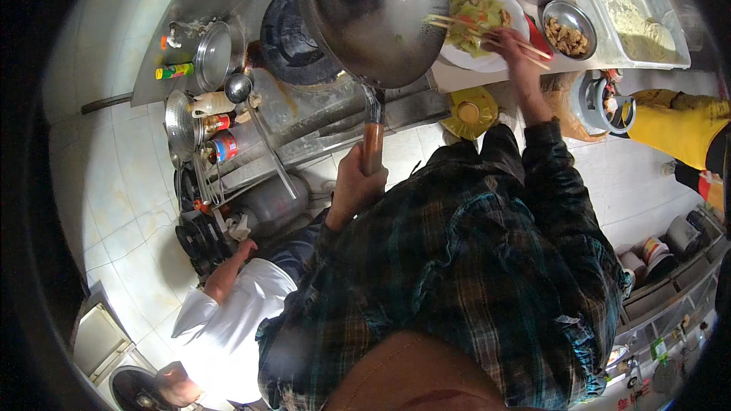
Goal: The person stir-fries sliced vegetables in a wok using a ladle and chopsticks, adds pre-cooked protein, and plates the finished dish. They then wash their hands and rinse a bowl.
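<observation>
My left hand (360, 185) is wrapped round the wooden handle of a large wok (380, 28), holding it tilted beside the plate. Only a small green scrap shows on its wet inner face. A pair of wooden chopsticks (528, 48) is in my right hand (510, 48), their tips at the wok's right rim. Under that hand a white plate (482, 63) holds sliced green vegetables (471, 3) with some orange pieces. Part of the plate is hidden by the hand and the wok. A red object (537, 37) shows at the plate's right edge.
Right of the plate stand metal bowls of cooked food (565, 34) and a plastic tub of pale powder (682, 57). A black burner (297, 40) lies behind the wok. Left are a ladle (239, 88) and bottles. A person in white (245, 319) is close at lower left.
</observation>
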The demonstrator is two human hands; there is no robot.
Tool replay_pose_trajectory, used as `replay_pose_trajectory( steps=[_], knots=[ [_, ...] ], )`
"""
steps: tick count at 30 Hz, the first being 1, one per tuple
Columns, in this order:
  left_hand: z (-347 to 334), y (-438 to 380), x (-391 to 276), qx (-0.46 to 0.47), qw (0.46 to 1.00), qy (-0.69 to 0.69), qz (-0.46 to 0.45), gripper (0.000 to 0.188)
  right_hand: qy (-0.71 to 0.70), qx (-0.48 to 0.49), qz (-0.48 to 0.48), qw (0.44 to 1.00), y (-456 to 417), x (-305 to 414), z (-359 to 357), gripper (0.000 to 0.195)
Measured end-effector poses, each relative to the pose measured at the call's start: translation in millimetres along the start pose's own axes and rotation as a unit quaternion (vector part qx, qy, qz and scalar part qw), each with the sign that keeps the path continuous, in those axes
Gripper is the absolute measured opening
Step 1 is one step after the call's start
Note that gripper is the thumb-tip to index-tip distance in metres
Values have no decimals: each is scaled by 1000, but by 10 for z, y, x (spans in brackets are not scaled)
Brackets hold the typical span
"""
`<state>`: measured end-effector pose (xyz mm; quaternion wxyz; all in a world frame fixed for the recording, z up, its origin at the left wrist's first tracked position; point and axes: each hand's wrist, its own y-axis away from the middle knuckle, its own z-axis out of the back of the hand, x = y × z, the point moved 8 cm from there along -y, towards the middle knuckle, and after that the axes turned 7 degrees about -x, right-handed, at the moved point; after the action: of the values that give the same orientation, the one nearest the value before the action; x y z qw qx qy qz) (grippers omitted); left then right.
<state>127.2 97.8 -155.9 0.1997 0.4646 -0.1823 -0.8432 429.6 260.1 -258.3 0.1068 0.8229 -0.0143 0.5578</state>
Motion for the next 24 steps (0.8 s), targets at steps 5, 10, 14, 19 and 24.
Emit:
replay_pose_trajectory(
  steps=[5,10,14,19,24],
  knots=[
    [-28,5,-226,3,1000,2,12,26,-6,-18,1,1000,-164,-379,-64,33],
    [-6,-16,-29,13,1000,4,-19,29,-2,-9,64,998,-141,-77,143,32],
    [-16,-36,-63,23,1000,12,-10,30,12,-29,50,998,-146,-157,20,33],
    [27,-61,132,24,999,13,-22,31,12,-35,63,997,14,93,162,35],
    [30,-70,104,33,997,63,-11,28,22,5,2,1000,53,-120,-226,36]
  ],
)
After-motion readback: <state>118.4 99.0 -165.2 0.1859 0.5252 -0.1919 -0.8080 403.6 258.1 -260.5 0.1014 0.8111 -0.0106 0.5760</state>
